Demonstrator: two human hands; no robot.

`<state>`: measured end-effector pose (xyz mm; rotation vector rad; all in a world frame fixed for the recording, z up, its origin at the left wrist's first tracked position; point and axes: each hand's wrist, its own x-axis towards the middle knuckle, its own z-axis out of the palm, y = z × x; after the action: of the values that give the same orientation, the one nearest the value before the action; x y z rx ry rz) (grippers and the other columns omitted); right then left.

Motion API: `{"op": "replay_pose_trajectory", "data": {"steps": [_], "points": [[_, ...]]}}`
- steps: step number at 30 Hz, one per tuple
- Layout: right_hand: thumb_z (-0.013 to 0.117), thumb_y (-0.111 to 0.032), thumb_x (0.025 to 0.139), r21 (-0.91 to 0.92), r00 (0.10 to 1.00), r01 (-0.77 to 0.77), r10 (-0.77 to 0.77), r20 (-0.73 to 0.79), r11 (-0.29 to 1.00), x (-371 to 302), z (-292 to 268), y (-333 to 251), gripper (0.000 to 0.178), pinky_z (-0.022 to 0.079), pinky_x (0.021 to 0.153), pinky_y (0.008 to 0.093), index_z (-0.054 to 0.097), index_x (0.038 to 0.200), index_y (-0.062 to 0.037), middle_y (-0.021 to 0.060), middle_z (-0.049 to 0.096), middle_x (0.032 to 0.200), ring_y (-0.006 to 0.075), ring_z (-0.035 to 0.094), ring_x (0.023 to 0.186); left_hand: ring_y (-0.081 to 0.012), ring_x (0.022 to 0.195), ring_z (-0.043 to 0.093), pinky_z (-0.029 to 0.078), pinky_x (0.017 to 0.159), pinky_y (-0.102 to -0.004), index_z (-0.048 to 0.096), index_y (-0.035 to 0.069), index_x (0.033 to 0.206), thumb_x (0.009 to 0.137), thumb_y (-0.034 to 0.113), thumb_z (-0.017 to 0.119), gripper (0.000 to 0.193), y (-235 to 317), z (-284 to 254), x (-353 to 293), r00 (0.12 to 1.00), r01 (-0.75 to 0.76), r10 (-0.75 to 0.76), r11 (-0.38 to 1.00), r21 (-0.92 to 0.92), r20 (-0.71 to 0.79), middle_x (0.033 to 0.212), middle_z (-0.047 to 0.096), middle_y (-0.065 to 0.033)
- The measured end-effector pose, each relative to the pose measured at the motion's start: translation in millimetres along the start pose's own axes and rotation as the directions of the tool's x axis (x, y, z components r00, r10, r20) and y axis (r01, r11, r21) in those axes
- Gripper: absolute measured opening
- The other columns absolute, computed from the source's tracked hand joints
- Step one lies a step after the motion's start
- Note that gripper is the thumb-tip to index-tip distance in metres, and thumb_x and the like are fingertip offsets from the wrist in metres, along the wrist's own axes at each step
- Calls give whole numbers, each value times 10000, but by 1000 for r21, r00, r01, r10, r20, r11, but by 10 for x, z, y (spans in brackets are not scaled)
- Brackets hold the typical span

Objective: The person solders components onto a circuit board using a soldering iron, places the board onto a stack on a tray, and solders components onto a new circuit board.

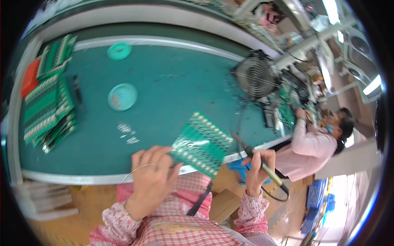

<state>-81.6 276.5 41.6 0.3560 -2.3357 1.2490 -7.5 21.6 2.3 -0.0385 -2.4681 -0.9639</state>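
Note:
My left hand point(152, 174) grips the near corner of a green circuit board point(202, 143) and holds it tilted over the table's front edge. A thin strand of solder wire point(137, 169) loops from the same hand. My right hand point(258, 168) is closed around a soldering iron point(256, 158), held like a pen. Its tip points up and left at the board's right edge. The iron's cord point(276, 197) trails down past my wrist.
Stacks of green circuit boards point(47, 102) lie at the table's point(172, 82) left end beside a red box point(30, 76). Two teal round lids point(122, 96) and small loose parts point(128, 133) sit mid-table. A small fan point(255, 76) stands right. Another person in pink point(312, 147) works beyond it.

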Motion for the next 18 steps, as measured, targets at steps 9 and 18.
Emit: {"op": "replay_pose_trajectory", "data": {"steps": [9, 18], "points": [[615, -143, 970, -393, 963, 89, -180, -200, 915, 1263, -390, 1152, 199, 504, 750, 287, 606, 1153, -65, 105, 690, 1000, 165, 657, 835, -296, 1045, 583, 380, 898, -457, 565, 37, 1011, 721, 173, 812, 404, -73, 12, 137, 992, -51, 43, 996, 66, 121, 1009, 627, -83], [629, -12, 944, -1, 974, 21, -20, -225, 1000, 463, -157, 711, 198, 521, 631, 216, 590, 1138, 4, 78, 637, 1007, 119, 660, 795, -292, 966, 628, 399, 844, -423, 515, 66, 849, 770, 86, 762, 260, -89, -127, -28, 999, -9, 11, 999, -38, 37, 1013, 659, -76]]}}
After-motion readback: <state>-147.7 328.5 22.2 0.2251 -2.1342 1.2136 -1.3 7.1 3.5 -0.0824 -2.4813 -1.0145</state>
